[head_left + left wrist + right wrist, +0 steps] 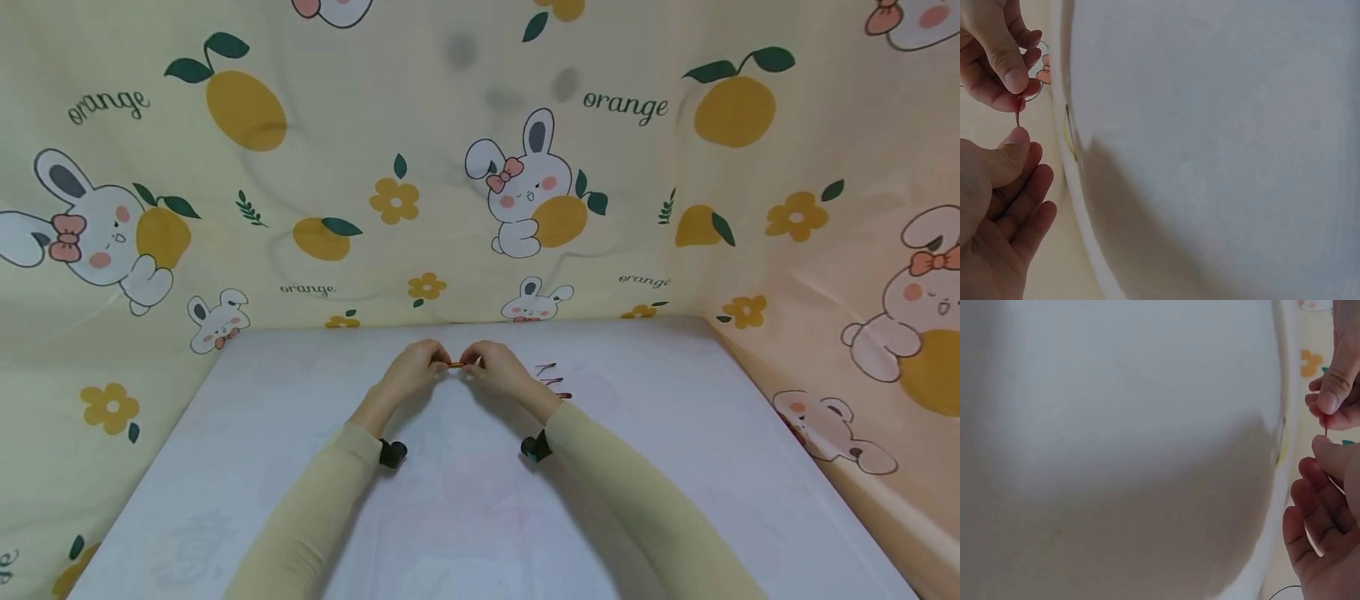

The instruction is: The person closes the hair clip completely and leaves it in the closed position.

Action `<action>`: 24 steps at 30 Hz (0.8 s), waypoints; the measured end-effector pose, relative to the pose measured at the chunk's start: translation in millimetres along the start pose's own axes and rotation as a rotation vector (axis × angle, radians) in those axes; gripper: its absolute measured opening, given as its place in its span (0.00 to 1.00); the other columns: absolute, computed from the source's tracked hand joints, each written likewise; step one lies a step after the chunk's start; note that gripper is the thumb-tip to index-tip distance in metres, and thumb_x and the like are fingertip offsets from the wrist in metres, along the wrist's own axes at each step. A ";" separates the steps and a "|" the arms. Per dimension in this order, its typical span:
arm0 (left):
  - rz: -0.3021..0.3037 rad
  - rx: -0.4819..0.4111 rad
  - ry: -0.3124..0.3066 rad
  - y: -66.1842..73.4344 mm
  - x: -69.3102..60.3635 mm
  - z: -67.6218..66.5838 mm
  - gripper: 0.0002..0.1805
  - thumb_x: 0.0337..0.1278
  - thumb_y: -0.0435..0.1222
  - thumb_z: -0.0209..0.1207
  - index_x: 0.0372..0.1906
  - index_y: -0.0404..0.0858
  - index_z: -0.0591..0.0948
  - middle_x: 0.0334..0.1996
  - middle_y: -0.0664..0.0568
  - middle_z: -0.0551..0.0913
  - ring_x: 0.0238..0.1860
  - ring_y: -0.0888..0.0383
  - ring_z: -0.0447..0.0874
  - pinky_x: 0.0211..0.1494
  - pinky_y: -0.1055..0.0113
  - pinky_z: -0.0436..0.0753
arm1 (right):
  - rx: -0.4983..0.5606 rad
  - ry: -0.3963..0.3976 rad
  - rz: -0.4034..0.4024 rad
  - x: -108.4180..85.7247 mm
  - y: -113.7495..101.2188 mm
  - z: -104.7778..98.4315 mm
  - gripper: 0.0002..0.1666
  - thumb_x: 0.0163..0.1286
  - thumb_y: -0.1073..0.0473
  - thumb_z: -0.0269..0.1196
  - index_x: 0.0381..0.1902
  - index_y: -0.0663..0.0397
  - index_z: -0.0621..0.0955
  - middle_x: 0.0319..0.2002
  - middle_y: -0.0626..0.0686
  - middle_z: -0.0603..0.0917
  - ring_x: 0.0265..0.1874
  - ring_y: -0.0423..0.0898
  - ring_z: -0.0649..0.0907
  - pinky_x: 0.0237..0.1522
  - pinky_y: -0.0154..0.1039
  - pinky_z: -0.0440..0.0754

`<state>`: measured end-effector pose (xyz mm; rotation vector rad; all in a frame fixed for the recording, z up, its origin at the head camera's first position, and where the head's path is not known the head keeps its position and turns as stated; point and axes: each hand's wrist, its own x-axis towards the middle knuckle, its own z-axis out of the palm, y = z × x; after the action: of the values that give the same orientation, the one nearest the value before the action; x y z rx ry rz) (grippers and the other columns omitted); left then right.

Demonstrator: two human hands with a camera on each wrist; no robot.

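Between the fingertips of both hands is a thin, dark red hair clip [1018,114], seen nearly edge-on. My left hand [412,367] pinches one end of it with thumb and finger; the other fingers are loosely bent. The opposite end is pinched by my right hand [497,368]. Fingertips hide much of the clip. A yellow hair clip [1070,145] lies on the white table close by, near the far edge. To the right of my right hand, several slim red clips [551,381] lie in a column, some spread into a narrow V.
The white table [465,508] stretches out in front of me. Behind it and at both sides hangs a cream cloth [360,108] printed with rabbits and oranges. Black wrist cameras [392,454] are strapped on both wrists.
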<state>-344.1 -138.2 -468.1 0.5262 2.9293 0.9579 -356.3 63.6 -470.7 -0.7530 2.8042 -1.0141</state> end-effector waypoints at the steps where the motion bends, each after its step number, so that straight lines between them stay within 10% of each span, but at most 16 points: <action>1: -0.005 0.007 -0.010 -0.8 0.5 0.4 0.03 0.70 0.27 0.62 0.41 0.35 0.85 0.41 0.47 0.86 0.46 0.50 0.84 0.55 0.53 0.82 | 0.002 -0.011 0.006 0.3 0.2 0.3 0.06 0.73 0.63 0.68 0.46 0.56 0.87 0.42 0.51 0.87 0.36 0.45 0.82 0.41 0.40 0.82; 24: 0.025 0.232 -0.118 -2.8 2.8 5.3 0.02 0.69 0.32 0.65 0.41 0.38 0.87 0.37 0.50 0.81 0.40 0.53 0.79 0.46 0.56 0.82 | -0.114 -0.079 -0.031 7.8 9.0 12.4 0.05 0.71 0.62 0.70 0.43 0.54 0.88 0.36 0.50 0.81 0.35 0.45 0.79 0.41 0.40 0.77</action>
<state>-347.0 -136.3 -473.7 0.6045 2.9480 0.5695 -364.2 58.6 -485.1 -0.8310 2.8106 -0.8149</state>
